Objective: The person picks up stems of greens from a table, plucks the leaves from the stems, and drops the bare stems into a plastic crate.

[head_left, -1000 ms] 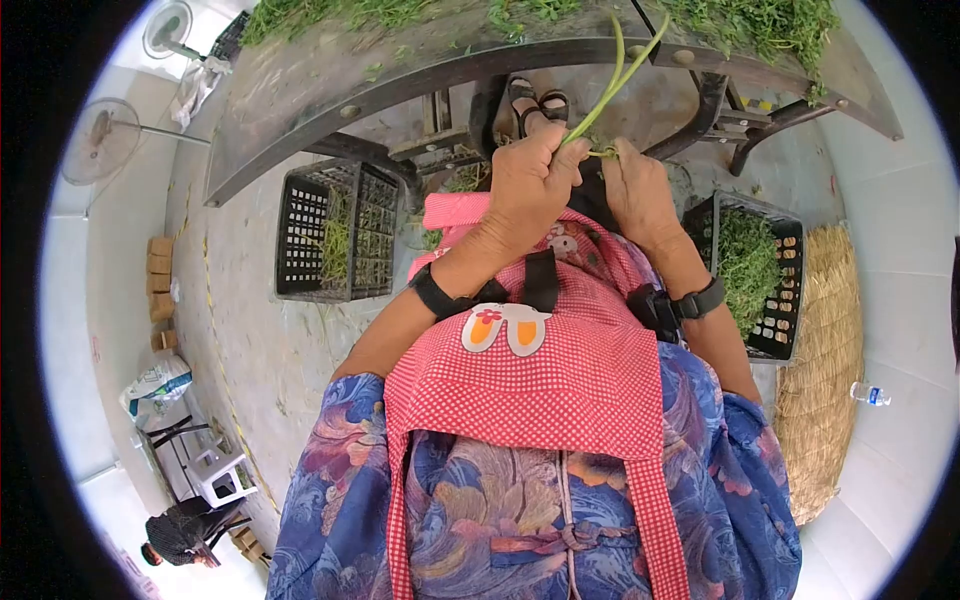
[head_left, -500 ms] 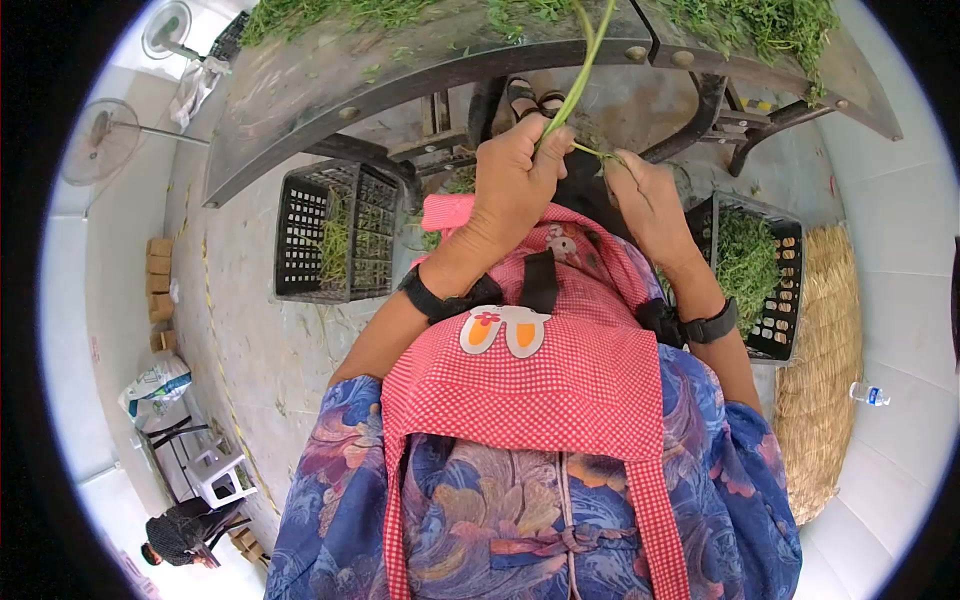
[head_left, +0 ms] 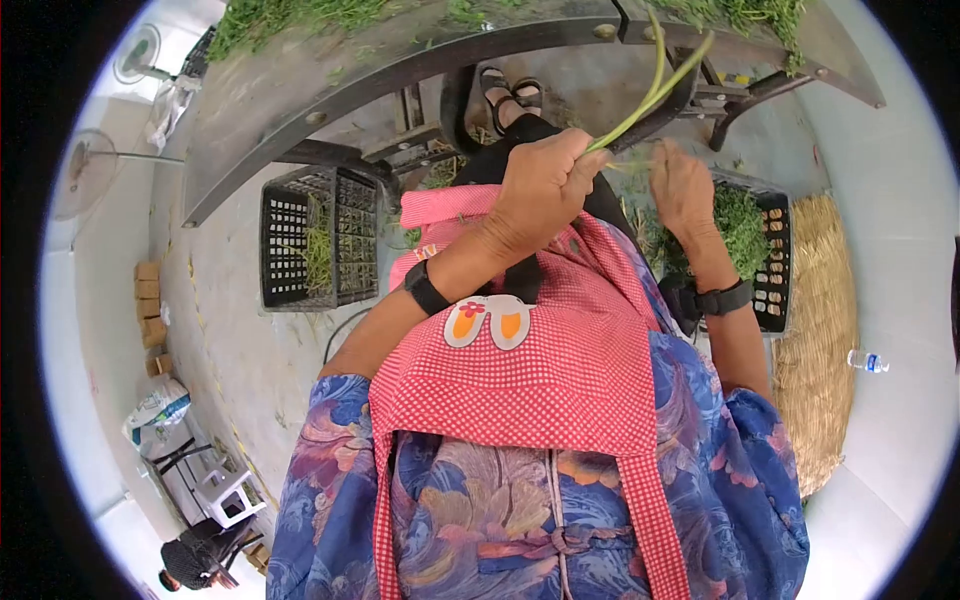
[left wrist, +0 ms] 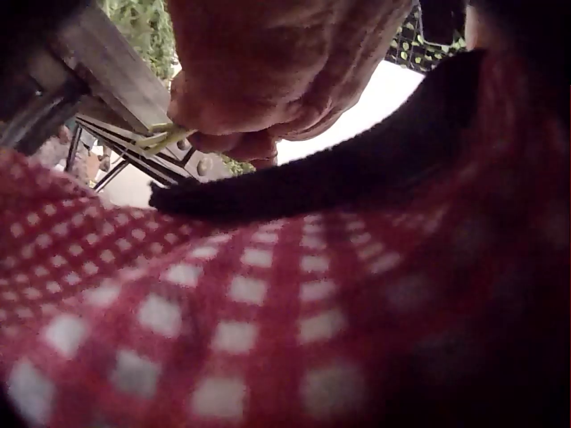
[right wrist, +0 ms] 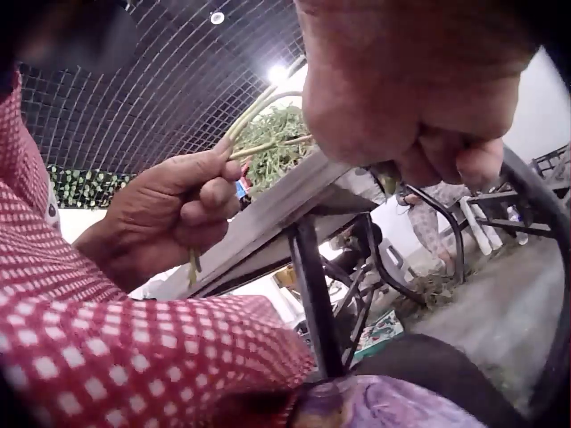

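Note:
In the head view my left hand (head_left: 548, 183) grips a few long green stems (head_left: 652, 98), which slant up to the right past the table edge. The same stems (right wrist: 250, 111) rise from between thumb and fingers in the right wrist view, with cut ends below the fist. My right hand (head_left: 683, 188), slightly blurred, is apart to the right with curled fingers. A thin side stem (right wrist: 268, 146) stretches from the left hand to the right hand (right wrist: 410, 98), and a bit of dark green shows under the right fingers. The left wrist view shows the left hand (left wrist: 268, 71) from below.
Ahead stands a grey table (head_left: 400, 70) with heaps of greens (head_left: 300, 20). A black crate (head_left: 350, 240) with stems is at left, another crate (head_left: 778, 235) with leafy greens at right. A straw bale (head_left: 815, 360) and a bottle (head_left: 867, 361) lie beyond. A red checked apron (head_left: 520, 390) covers the lap.
My right hand has moved right, widening the gap to the left hand. The stems swung left, then back to the right. The head view has shifted slightly.

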`<state>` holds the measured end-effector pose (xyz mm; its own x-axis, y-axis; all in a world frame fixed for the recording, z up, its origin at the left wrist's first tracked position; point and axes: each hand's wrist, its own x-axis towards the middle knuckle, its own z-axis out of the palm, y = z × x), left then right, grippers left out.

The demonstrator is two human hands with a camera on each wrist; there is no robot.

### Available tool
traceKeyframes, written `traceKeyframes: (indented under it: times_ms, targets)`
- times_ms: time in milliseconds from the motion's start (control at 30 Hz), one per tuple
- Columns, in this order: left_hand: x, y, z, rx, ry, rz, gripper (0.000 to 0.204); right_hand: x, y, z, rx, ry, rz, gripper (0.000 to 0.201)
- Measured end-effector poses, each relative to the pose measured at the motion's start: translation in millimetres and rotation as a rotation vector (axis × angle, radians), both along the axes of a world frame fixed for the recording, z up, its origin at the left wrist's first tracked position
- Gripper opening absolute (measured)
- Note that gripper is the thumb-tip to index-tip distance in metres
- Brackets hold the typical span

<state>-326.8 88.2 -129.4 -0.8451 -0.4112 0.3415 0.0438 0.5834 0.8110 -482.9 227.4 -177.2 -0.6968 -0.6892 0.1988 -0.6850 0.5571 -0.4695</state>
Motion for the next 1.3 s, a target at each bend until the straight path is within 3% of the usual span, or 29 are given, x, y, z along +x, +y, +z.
traceKeyframes:
  times_ms: [67,133,200,233,333,367,467,533,700,867,933,1100,1167,1300]
  targets:
    - [3,2,9,0.143,-0.007,0.082,0.017,-48,35,-40,0.067,0.195,-0.035,0.029]
    - [8,-5,11,0.179,0.001,0.071,0.019,-109,99,-85,0.127,0.066,-0.264,0.037]
    - [10,-9,0,0.165,0.015,0.122,0.021,-142,160,-107,0.229,-0.224,-0.439,0.062]
    - [12,-10,-2,0.179,-0.002,0.106,0.021,-150,184,-124,0.398,-0.059,-0.402,0.087]
    - [8,-13,3,0.206,0.001,0.102,0.023,-148,212,-118,0.445,0.053,-0.328,0.084]
    - [6,-12,5,0.202,0.007,0.105,0.024,-145,208,-108,0.448,0.047,-0.335,0.084]
    - [6,-7,2,0.188,-0.003,0.092,0.024,-107,146,-48,-0.070,-0.799,-0.254,0.054]
    - [7,-6,0,0.193,0.009,0.078,0.024,-76,99,-25,-0.263,-0.827,-0.111,0.038]
    - [7,-5,4,0.133,-0.016,0.086,0.021,-6,22,35,-0.409,-1.005,0.344,0.039]
    - [8,-3,7,0.106,-0.021,0.095,0.019,23,-1,46,-0.375,-1.012,0.367,0.037]
    - [10,-6,8,0.070,-0.002,0.088,0.018,24,-4,50,-0.226,-0.808,0.495,0.033]
    - [15,-13,4,0.008,0.023,0.114,0.020,39,-10,55,-0.338,-0.982,0.453,0.023]
    - [16,-12,7,0.023,0.032,0.118,0.020,45,-12,60,-0.475,-1.047,0.349,0.020]
    - [17,-13,5,0.006,0.020,0.121,0.020,48,-14,59,-0.505,-0.964,0.346,0.021]
